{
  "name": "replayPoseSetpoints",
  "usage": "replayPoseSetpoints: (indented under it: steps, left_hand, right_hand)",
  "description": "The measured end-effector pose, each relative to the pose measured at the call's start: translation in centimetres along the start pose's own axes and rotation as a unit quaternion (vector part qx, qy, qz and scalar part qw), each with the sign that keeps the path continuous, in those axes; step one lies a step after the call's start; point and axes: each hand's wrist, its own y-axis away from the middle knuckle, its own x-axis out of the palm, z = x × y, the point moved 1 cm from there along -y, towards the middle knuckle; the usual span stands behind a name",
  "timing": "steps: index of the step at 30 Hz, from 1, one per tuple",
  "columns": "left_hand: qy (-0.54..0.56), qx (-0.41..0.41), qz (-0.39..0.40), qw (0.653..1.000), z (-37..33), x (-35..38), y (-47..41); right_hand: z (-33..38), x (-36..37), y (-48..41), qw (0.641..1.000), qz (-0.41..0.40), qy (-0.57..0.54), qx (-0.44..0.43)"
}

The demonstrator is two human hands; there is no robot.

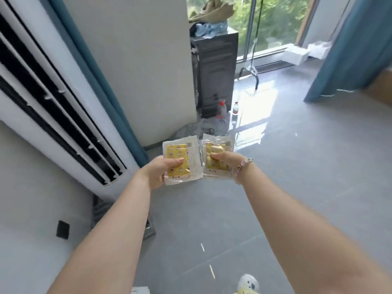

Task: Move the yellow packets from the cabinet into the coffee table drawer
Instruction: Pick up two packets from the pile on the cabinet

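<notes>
Head view: left hand (158, 170) pinches one yellow packet (182, 161), thumb on top; right hand (224, 161) pinches another packet (218, 145).

The grey tiled floor (297, 187) carries a tall white air conditioner (53, 115) at the left and a dark upright box (214, 75) by the wall. Two bottles (221, 108) with red caps stand beside the box, near a grey bag (197, 129)
</notes>
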Motion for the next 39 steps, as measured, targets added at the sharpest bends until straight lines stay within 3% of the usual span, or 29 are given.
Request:
replayPoseSetpoints:
  steps: [8, 16, 23, 32, 39]
  left_hand:
    - [-0.079, -0.027, 0.155, 0.984, -3.3, 19.8, -8.8]
    - [-0.158, -0.071, 0.291, 0.941, -3.7, 39.4, -12.6]
    - [-0.232, -0.083, 0.420, 0.874, -0.8, 53.0, -11.6]
    - [-0.346, -0.122, 0.540, 0.757, 3.9, 69.0, -10.4]
    - [-0.415, -0.134, 0.627, 0.646, 7.7, 82.2, -7.3]
  right_hand:
    - [-1.9, -19.7, 1.8, 0.987, -0.097, -0.130, -0.001]
    - [-8.3, -35.6, 5.1, 0.938, -0.233, -0.256, 0.014]
    - [-17.4, -45.5, 8.1, 0.883, -0.343, -0.321, 0.011]
    - [-23.0, -52.1, 17.3, 0.758, -0.502, -0.413, 0.056]
    - [-27.9, -57.1, 23.0, 0.653, -0.583, -0.477, 0.077]
